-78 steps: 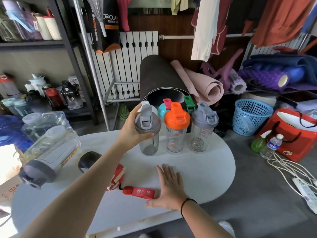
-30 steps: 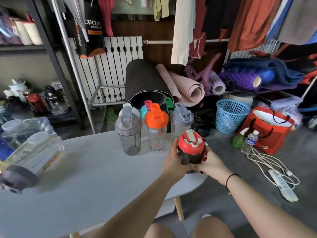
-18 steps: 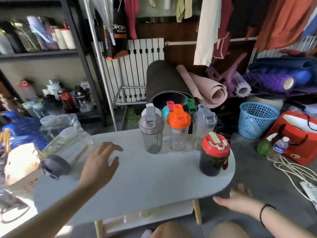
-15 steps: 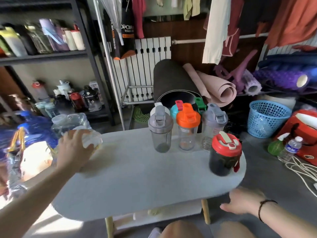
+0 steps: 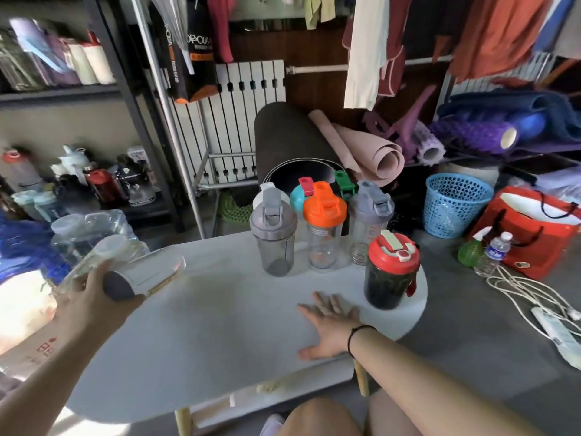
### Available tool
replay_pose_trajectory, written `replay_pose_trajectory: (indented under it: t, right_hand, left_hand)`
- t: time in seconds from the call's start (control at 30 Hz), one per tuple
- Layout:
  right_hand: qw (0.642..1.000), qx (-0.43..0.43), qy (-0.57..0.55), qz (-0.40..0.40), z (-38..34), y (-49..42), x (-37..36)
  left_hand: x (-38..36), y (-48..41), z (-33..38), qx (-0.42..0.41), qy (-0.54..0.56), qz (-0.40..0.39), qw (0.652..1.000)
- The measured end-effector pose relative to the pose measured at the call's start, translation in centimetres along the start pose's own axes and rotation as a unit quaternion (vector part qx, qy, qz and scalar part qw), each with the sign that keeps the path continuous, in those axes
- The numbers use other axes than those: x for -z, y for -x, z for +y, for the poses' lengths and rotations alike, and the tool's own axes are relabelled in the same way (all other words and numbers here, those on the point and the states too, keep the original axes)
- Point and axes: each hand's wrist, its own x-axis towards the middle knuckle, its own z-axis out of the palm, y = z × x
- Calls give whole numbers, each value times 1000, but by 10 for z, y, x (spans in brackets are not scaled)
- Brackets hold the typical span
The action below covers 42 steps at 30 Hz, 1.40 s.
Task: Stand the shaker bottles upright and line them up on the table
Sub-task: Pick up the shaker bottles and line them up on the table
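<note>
Head view: six shakers stand upright on the bench (image 5: 220,335). Landmark: orange-lid shaker (image 5: 323,225). Just left of it stands the grey-lid shaker (image 5: 273,237); just right, a second grey-lid shaker (image 5: 367,221). These three form the front row. Behind the orange one stand a teal shaker (image 5: 298,196), a white-lid one (image 5: 267,190) and a green-lid one (image 5: 341,182), partly hidden. A red-lid dark bottle (image 5: 391,272) stands right of and nearer than the orange one, out of line.

Left hand (image 5: 91,297), far left of the orange shaker, has its grip closed around a clear bottle (image 5: 141,275) with a dark lid, lying tilted at the bench edge. Right hand (image 5: 330,325) lies flat and empty on the bench, fingers spread, holding nothing.

Judgement: mostly done. Left: stand the clear bottle, join it to the row, align the red-lid bottle.
</note>
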Motion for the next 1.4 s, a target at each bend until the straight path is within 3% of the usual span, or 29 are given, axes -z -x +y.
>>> replay_pose_trajectory:
  t: [0.17,0.43,0.7,0.83,0.93,1.0,1.07,1.13,1.2,1.27,1.4]
  right_hand:
    - [998,34,-47,26,13,4,-6]
    - [999,19,-38,14,23,17,-7]
    - [992,-21,-13,-127,71,87,8]
    - [990,-89,-50,-101,101,126,18]
    - [991,-53,-90,-89,93,146,33]
    - [994,-18,-98,-50,77,158,47]
    - [992,18,-74,104,64,163,57]
    - [931,64,-133,334,49,160,70]
    - [861,117,-202,451,36,145,85]
    - [849,142,-196,469,27,122,99]
    - [894,49,-90,437,16,87,118]
  left_hand:
    - [41,44,50,-219,-24,20,975]
    - [59,116,161,-427,-62,-75,899]
    - [-10,135,249,-503,-115,-105,850]
    - [-38,132,270,-507,-121,-101,847]
    - [-51,130,275,-503,-59,-103,856]
    - [-58,130,273,-494,-4,-102,863]
    - [-67,131,266,-489,62,-95,865]
    - [-76,134,257,-473,149,-97,863]
    - [-85,137,248,-452,233,-87,857]
    - [-92,141,242,-425,297,-65,853]
    - [-103,146,231,-340,336,-93,873]
